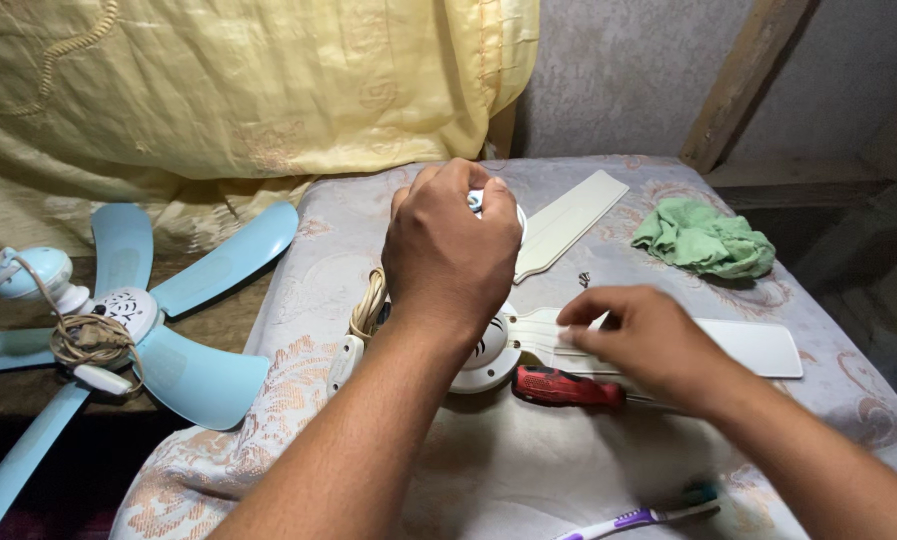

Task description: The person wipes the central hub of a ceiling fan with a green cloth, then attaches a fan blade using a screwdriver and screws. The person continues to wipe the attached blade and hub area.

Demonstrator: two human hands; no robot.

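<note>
White plastic small ceiling fan (488, 355) lies on the cloth-covered worktop (528, 460). Your left hand (446, 255) clamps its grip over the fan's top, steadying it. Your right hand (640, 335) pinches a blade root, beside the red-handled screwdriver (566, 387).

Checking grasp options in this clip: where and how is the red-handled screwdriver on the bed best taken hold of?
Probably by the red handle, from above at its free left end. The screwdriver lies flat, and the right hand covers its shaft end.
</note>
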